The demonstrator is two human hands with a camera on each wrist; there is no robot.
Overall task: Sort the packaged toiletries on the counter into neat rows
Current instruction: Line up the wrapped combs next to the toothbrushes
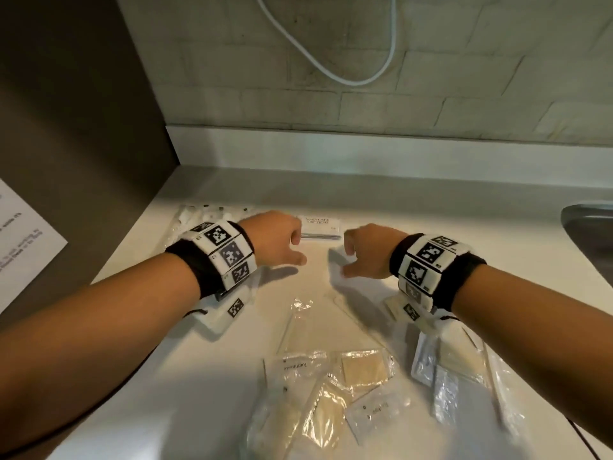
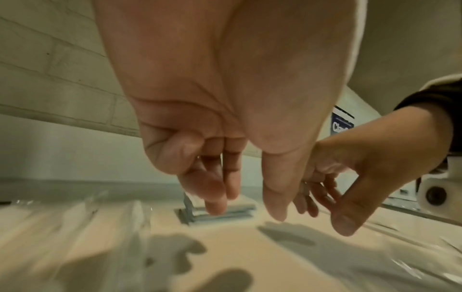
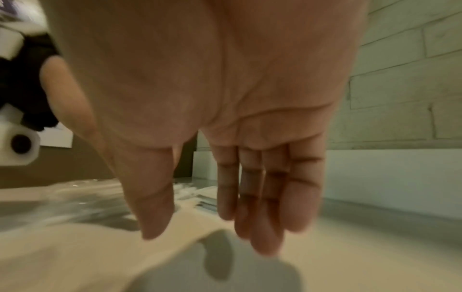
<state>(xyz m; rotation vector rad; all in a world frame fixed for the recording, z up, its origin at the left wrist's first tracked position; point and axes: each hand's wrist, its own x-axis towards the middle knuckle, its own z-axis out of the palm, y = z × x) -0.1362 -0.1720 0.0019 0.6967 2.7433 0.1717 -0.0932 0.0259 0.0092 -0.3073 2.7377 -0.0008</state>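
A flat white packet with printed text (image 1: 321,227) lies at the back of the counter (image 1: 232,327), and it shows just under my left fingertips as the white packet (image 2: 230,212). My left hand (image 1: 297,249) hovers at its left end, fingers loosely curled, holding nothing. My right hand (image 1: 347,258) hovers at its right end, a little nearer me, with fingers straight and nothing in them. The palms of my left hand (image 2: 246,212) and my right hand (image 3: 207,237) are both bare. A loose pile of clear-wrapped toiletries (image 1: 335,393), with a toothpaste sachet (image 1: 295,366), lies near me.
More clear packets (image 1: 199,214) lie at the far left behind my left wrist, and others (image 1: 454,376) under my right forearm. A steel sink (image 1: 590,234) opens at the right. A brown side panel carries a printed sheet (image 1: 26,234). A white cable (image 1: 331,71) hangs on the tiled wall.
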